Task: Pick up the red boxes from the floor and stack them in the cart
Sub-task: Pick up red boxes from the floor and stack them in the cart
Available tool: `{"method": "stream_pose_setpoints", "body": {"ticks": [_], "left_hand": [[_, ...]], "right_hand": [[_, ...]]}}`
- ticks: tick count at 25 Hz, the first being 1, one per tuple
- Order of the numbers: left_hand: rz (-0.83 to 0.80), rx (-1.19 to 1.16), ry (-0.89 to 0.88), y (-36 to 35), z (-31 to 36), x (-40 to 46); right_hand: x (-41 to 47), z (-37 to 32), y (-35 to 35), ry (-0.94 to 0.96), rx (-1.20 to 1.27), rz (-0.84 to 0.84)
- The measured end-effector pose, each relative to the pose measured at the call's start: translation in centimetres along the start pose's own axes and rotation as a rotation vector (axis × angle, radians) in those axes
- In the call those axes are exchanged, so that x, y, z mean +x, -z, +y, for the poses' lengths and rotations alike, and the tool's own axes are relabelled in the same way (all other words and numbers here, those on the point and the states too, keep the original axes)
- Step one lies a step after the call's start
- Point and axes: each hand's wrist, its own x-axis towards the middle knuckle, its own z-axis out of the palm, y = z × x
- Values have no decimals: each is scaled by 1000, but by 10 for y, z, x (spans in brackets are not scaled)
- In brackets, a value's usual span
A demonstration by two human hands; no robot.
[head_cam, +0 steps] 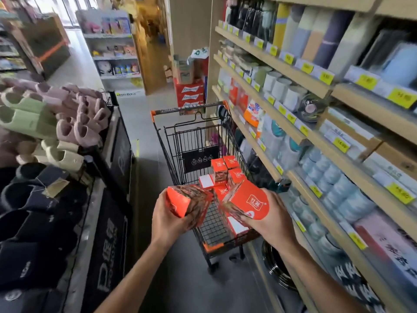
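We find the task at the carrying-in step: two red boxes are off the floor and held above the near end of the shopping cart (198,141), not yet set down.

The left hand (168,219) grasps one red box (188,201), fingers wrapped beneath it and thumb along its near face; the box is tilted, its printed side turned toward the cart. The right hand (269,216) grasps a second red box (247,203) from below and behind, logo face upward, also tilted. The two boxes stand close together over the cart's near rim; whether they touch we cannot tell, as both are blurred.

Inside the basket a stack of red boxes (223,170) already stands toward the right side and far end, at least two layers high. More boxes line the right wall near the near right corner, partly hidden by the right-hand box. The wire floor toward the near left corner shows bare mesh.

In our judgement the next move calls for lowering both boxes into the basket, levelling each so it sits square, and placing them on the bare mesh or flush against the existing stack. The left-hand box has the clearer path down. The right-hand box needs care to clear the boxes directly below it.

No red boxes are visible on the floor (185,288) in this view.
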Motion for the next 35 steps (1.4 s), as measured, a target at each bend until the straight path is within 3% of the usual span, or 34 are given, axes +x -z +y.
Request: {"method": "stream_pose_setpoints", "body": {"ticks": [17,27,35], "left_hand": [[-19,146,457,-175,-104,215],[-35,293,801,-257,-221,279],[-35,284,912,-313,-289,304]], "right_hand": [[213,117,-95,-176,53,-115],[255,151,-150,-255,30,-142],[258,174,-197,-305,70,-154]]}}
